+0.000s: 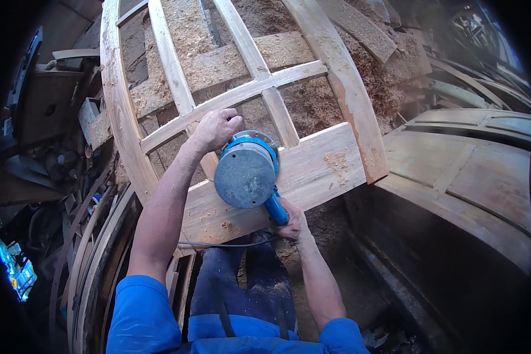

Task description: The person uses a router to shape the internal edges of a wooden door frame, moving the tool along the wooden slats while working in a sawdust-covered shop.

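A blue corded power tool (245, 177) with a round grey metal cover sits over the wide bottom rail (318, 168) of an arched wooden frame. My right hand (291, 219) is wrapped round its blue handle, at the rail's near edge. Curled closed, my left hand (217, 128) is at the tool's far left side, above the frame's crossbar (177, 127); what its fingers hold is hidden. The grey cover hides the tool's working side. A dark cord (224, 244) runs left from near the handle, past my legs.
Shavings and sawdust (277, 17) cover the boards beneath the frame. Panelled wooden doors (489, 171) lie to the right. Curved wooden strips (94, 277) stand close on the left. A pale offcut (360, 29) lies beyond the frame's right stile (345, 76).
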Motion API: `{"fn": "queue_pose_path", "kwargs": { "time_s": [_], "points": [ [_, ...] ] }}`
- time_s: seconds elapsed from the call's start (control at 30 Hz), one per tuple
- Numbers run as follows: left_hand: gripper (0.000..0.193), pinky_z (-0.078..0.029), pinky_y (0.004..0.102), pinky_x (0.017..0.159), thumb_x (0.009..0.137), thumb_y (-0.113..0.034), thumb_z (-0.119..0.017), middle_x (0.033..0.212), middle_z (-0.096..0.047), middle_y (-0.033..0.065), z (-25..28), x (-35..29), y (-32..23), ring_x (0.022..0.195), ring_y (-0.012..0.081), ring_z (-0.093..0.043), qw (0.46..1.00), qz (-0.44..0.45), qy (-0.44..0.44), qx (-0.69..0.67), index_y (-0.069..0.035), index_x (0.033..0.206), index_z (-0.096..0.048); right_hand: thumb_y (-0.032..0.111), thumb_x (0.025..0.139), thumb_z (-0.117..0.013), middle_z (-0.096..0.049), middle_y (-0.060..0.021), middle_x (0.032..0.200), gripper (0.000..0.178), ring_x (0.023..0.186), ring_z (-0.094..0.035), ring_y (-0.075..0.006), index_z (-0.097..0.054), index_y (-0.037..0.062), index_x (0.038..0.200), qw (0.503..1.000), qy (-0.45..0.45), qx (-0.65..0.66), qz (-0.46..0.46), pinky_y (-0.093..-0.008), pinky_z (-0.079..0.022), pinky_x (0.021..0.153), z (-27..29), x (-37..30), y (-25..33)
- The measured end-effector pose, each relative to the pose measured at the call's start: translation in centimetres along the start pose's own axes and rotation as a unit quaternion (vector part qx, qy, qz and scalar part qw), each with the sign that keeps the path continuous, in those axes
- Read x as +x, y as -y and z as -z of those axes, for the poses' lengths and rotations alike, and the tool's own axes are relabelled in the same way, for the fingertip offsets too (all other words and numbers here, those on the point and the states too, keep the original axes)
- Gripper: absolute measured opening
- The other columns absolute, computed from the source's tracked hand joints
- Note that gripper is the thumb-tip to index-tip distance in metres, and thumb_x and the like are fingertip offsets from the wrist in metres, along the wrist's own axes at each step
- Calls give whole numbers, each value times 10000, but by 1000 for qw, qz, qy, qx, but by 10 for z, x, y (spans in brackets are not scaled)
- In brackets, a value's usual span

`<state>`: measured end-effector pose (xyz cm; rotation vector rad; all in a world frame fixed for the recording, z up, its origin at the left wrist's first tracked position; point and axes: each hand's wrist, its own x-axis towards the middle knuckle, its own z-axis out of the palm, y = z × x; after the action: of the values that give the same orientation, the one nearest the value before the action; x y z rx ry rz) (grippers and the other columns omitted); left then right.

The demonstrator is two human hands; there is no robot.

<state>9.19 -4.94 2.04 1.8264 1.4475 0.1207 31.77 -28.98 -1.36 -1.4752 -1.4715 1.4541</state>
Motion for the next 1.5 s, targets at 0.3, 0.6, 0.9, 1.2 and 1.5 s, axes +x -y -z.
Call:
{"fn": "queue_pose_path", "kwargs": {
  "time_s": [0.3, 0.6, 0.9, 1.2, 1.5],
  "points": [
    [317, -489, 475, 737, 912, -282, -487, 798, -647, 226, 16, -25, 14, 790, 381, -642, 997, 63, 20, -29, 0, 838, -613, 78, 669, -741, -684, -146, 1036, 577, 912, -691, -274, -584, 59, 1224, 999, 44, -2, 20, -366, -537, 770, -14, 4, 6],
    [345, -475, 441, 680, 920, -281, -488, 718, -620, 193, 27, -62, 45, 696, 354, -615, 997, 59, -28, -51, 24, 797, -593, 101, 630, -714, -664, -115, 913, 414, 830, -659, -362, -609, 94, 1031, 997, 67, 10, 44, -415, -532, 705, -36, 12, 26],
    [364, -473, 414, 653, 914, -284, -509, 703, -617, 183, 28, -64, 41, 668, 311, -616, 993, 91, -32, -66, 42, 773, -590, 82, 631, -689, -651, -118, 886, 380, 824, -650, -362, -604, 96, 1001, 996, 45, 8, 74, -417, -523, 700, -36, 13, 28],
    [335, -465, 464, 679, 904, -302, -504, 703, -614, 192, 2, -17, 8, 706, 360, -616, 998, 41, -46, -23, -8, 766, -588, 78, 566, -725, -687, -130, 1009, 578, 888, -681, -326, -614, 79, 1134, 999, 23, 4, 38, -382, -540, 754, 7, 10, 10],
    [342, -472, 426, 687, 908, -305, -501, 694, -618, 169, -19, 27, -33, 694, 303, -624, 999, -1, -35, -17, -2, 783, -599, 93, 674, -728, -678, -131, 982, 560, 876, -679, -250, -586, 76, 1215, 999, 16, -18, -24, -358, -530, 771, 56, 9, -2]
  ]
}}
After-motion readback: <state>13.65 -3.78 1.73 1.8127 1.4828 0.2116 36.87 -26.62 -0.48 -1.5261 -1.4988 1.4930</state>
